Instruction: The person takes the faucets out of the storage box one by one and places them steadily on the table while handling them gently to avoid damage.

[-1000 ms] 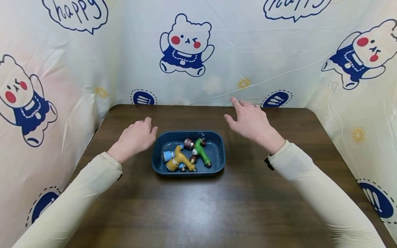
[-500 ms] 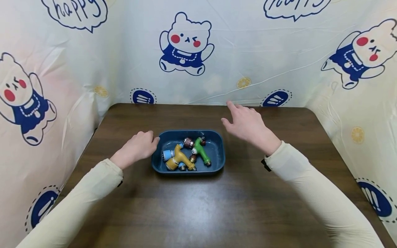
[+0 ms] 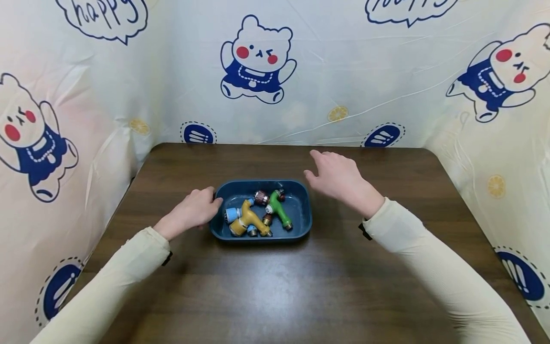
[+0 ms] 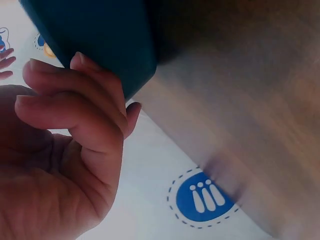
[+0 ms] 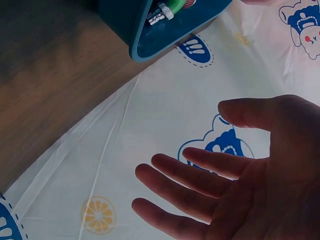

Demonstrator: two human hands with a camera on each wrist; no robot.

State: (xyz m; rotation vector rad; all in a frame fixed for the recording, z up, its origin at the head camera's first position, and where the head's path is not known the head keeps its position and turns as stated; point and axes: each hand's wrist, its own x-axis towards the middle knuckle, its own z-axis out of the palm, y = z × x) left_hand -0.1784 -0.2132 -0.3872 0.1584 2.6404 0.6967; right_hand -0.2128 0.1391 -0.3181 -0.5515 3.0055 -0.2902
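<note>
Head view: I find the blue tray (image 3: 263,239) on the bench (image 3: 266,291), yellow fitting (image 3: 251,218) and green fitting (image 3: 279,211) inside. Left grip (image 3: 189,212) at its left end, right grip (image 3: 341,180) near its far right corner. Left wrist: fingers (image 4: 95,115) curled by the tray; I cannot tell whether they hold it. Right wrist: fingers extended, holding nothing.

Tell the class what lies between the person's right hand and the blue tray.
Nothing: in the head view, only bare brown table shows between the right hand and the blue tray.
</note>
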